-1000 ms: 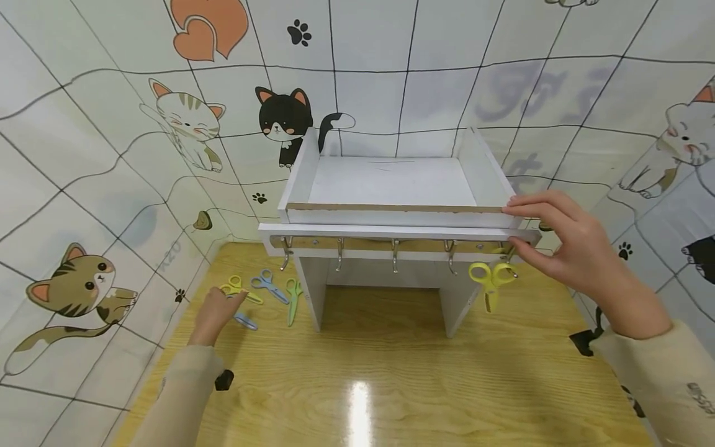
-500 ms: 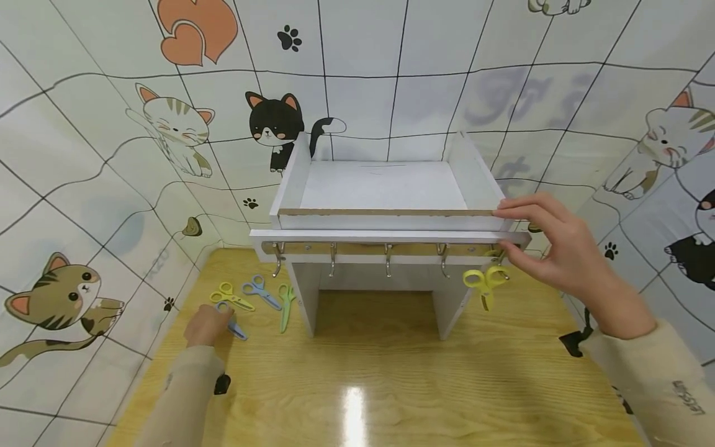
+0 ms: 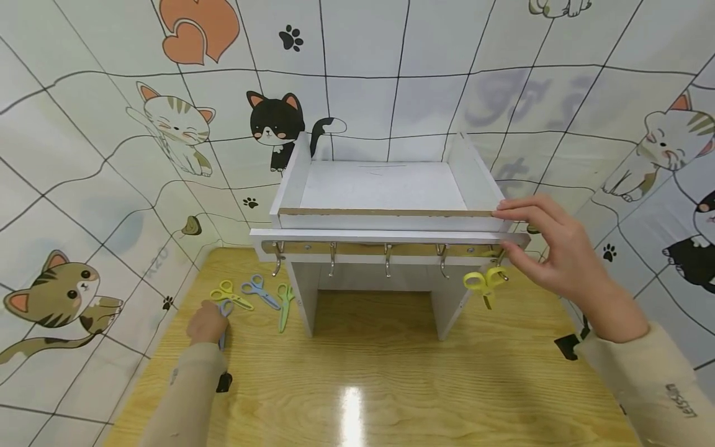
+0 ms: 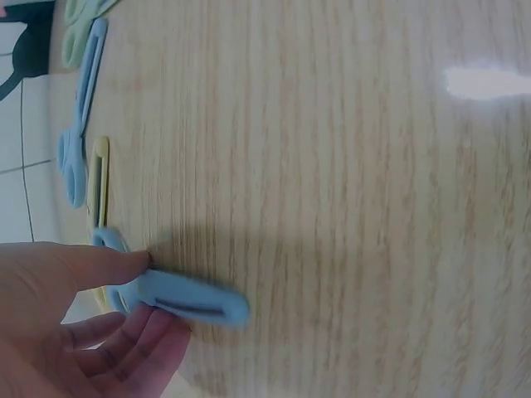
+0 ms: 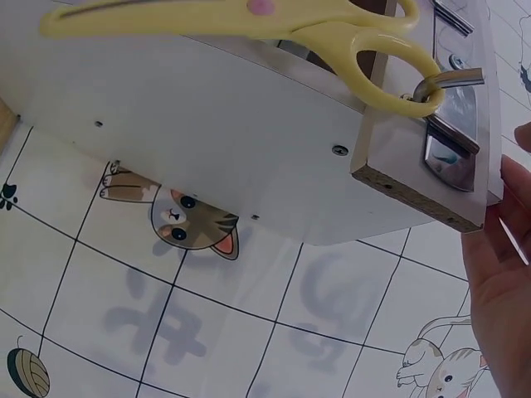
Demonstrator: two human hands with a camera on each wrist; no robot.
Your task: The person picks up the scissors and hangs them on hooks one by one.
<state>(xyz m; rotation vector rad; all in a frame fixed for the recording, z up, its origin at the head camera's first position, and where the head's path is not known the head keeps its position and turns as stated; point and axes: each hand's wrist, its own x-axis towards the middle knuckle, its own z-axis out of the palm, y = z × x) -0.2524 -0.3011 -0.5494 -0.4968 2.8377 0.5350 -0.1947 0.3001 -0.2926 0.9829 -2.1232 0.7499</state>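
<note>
My left hand (image 3: pixel 206 323) pinches a pair of blue scissors (image 4: pixel 195 298) between thumb and fingers, low over the table at left. Just beyond it lie yellow scissors (image 3: pixel 231 295), a second blue pair (image 3: pixel 260 292) and green scissors (image 3: pixel 285 307). At the right end of a white shelf unit (image 3: pixel 385 237), my right hand (image 3: pixel 564 254) grips the corner, fingertips on the upper edge and thumb lower at the front. Other yellow scissors (image 5: pixel 365 50) hang from the rightmost hook (image 5: pixel 452 79) by one handle loop, below that thumb in the head view.
Several metal hooks line the unit's front rail, among them a bare middle hook (image 3: pixel 388 261). An open tray (image 3: pixel 382 186) forms the top, and side panels (image 3: pixel 450 298) stand on the wooden table (image 3: pixel 357 360). A cat-print wall covering (image 3: pixel 363 49) surrounds the table.
My left hand has drawn back from near the yellow scissors and now holds the blue pair, whose blades have swung toward me. My right hand stays on the shelf corner.
</note>
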